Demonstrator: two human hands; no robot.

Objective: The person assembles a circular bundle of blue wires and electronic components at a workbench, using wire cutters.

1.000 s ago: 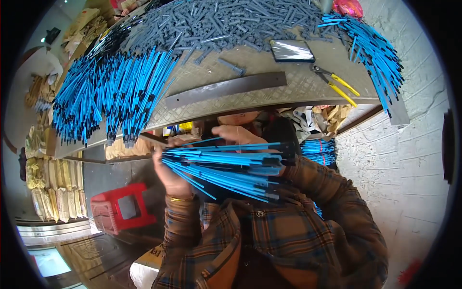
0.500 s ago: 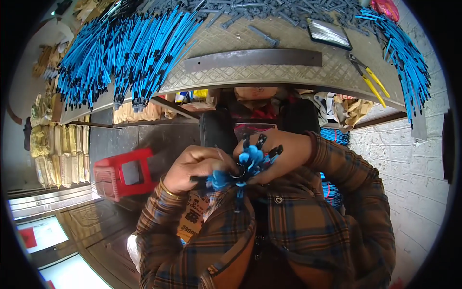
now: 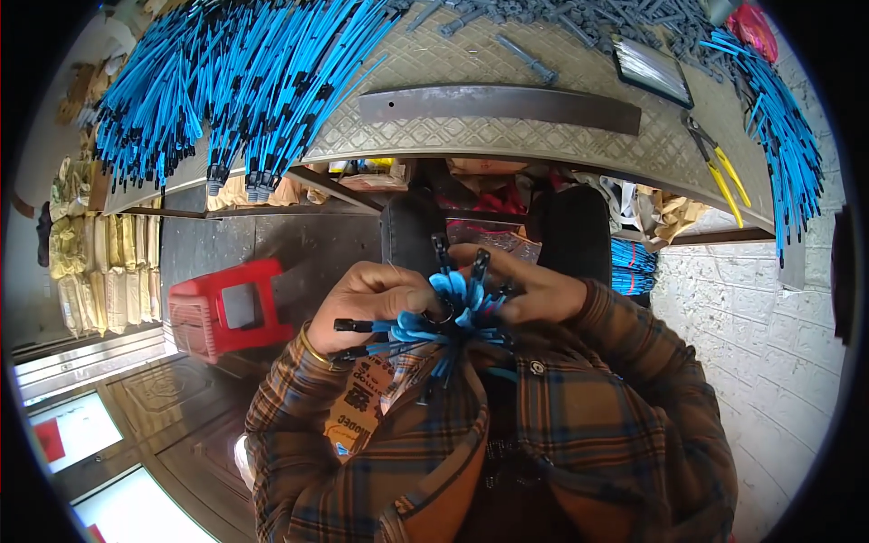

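Below the tan, diamond-patterned tabletop [image 3: 434, 72] across the upper frame, the left hand [image 3: 367, 303] and right hand [image 3: 534, 281] curl fingers around a splayed bundle of thin, blue, black-tipped strips [image 3: 453, 285] at centre, where even pressure should limit slipping

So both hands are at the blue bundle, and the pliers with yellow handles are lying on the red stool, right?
Not quite: in the head view, the pliers with yellow handles lie on the table, not on the red stool. Both hands, left hand and right hand, are at the blue bundle.
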